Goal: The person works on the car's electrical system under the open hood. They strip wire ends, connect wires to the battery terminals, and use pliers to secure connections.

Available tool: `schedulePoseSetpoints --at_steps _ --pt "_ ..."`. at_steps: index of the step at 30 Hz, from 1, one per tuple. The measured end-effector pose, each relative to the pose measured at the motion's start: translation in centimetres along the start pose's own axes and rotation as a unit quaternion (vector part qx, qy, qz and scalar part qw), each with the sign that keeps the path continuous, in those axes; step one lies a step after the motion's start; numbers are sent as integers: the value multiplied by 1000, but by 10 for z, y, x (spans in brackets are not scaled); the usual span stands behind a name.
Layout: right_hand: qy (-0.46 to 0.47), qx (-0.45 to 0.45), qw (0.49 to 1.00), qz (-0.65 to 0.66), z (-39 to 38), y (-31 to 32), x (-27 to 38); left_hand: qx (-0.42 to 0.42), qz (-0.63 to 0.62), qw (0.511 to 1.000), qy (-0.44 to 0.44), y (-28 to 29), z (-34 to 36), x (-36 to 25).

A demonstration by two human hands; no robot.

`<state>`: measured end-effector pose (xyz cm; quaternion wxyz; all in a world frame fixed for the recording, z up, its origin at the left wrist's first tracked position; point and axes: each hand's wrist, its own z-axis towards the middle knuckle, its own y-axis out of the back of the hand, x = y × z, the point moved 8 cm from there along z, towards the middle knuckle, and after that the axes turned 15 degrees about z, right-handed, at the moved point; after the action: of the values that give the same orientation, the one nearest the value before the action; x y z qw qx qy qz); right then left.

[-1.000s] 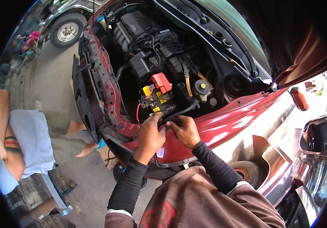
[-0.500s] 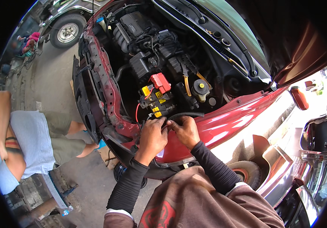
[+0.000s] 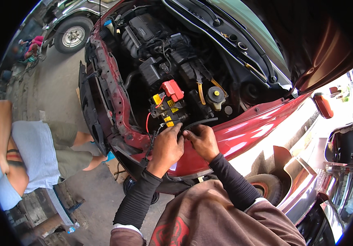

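My left hand [image 3: 167,148] is closed at the near edge of the car battery [image 3: 169,111], its fingertips by the battery's near corner. What those fingers hold is hidden. Right beside it, my right hand [image 3: 205,142] grips the end of a black corrugated tube [image 3: 203,121] between thumb and curled fingers. The tube's free end points right, above the red fender. A red terminal cover [image 3: 172,90] sits on the battery, which carries yellow labels. One red wire [image 3: 147,122] loops down at the battery's left side.
The engine [image 3: 145,30] fills the far part of the bay. A round-capped reservoir [image 3: 216,96] stands right of the battery. The glossy red fender [image 3: 242,141] lies under my right forearm. At left, a person in a light shirt [image 3: 35,153] is near the detached-looking front bumper [image 3: 90,110].
My hands have shifted slightly, and the gap between them has widened a little. The tube's free end now tilts upward more and sits a bit higher.
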<state>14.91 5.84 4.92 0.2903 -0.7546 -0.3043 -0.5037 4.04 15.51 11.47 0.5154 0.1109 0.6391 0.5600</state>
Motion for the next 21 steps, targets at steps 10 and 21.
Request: schedulePoseSetpoints --at_steps 10,21 --pt "-9 -26 998 -60 -3 15 9 108 -17 994 4 -19 -3 -3" --pt "-38 25 995 -90 -15 22 21 104 4 994 18 -22 4 -17"
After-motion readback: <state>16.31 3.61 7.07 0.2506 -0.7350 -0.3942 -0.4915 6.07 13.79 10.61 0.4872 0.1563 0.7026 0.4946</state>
